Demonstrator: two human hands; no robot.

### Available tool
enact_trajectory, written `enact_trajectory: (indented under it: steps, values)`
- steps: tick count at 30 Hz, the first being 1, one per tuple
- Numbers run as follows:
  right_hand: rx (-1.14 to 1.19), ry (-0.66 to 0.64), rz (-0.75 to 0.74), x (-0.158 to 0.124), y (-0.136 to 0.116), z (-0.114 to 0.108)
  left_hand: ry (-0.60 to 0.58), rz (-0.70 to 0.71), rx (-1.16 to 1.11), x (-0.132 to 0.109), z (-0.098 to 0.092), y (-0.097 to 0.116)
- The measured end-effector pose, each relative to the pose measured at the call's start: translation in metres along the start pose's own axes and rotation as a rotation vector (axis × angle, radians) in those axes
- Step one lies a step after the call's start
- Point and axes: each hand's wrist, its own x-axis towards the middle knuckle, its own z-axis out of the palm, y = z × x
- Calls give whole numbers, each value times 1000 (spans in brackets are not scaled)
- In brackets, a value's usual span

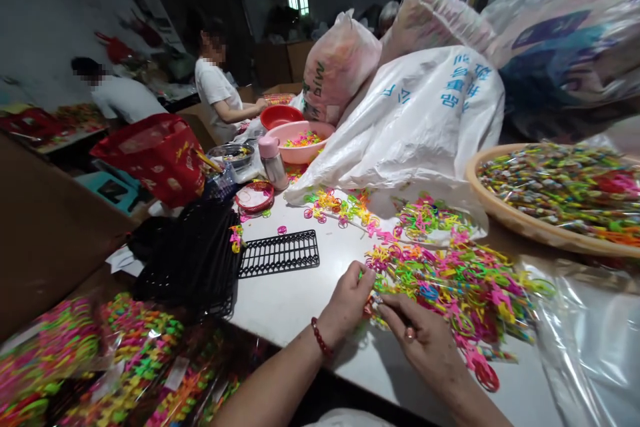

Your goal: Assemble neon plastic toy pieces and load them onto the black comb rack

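Note:
My left hand (354, 295), with a red bead bracelet (321, 337) on its wrist, is closed in a pinch at the near edge of a heap of small bright plastic pieces (445, 283). Close beside it, my right hand (425, 337) also pinches, and a ring shows on one finger. Between the two sets of fingertips is a small item with red and whitish parts (373, 305), too small and covered to name. To the left of my hands a black slotted plastic rack (280, 253) lies flat on the white table (280, 300).
Black racks (187, 260) are stacked at left; bagged colourful pieces (130, 360) lie below. A pink-capped bottle (273, 163), pink basin (300, 147) and white sack (400, 120) stand behind. Right are a full round tray (550, 243) and clear plastic bags (595, 333). Two people (220, 90) sit left.

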Motion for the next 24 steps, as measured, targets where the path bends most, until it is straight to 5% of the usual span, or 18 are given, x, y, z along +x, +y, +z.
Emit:
enact_trajectory:
  steps: [3,7,10,16,20,24]
  values:
    - [-92,104,-35,5,12,-25,46,-3,165,28,-14,12]
    - [-371,328,-83,10,32,-63,435,-72,524,92,-64,27]
    - [-409,332,-46,8,38,-69,560,-107,565,136,-101,26]
    - [-123,98,165,-12,20,-27,475,-143,576,171,-119,12]
    - [101,-47,304,-17,8,-7,396,-85,559,164,-109,6]
    - [202,-117,282,-14,-2,-2,340,0,477,149,-96,0]
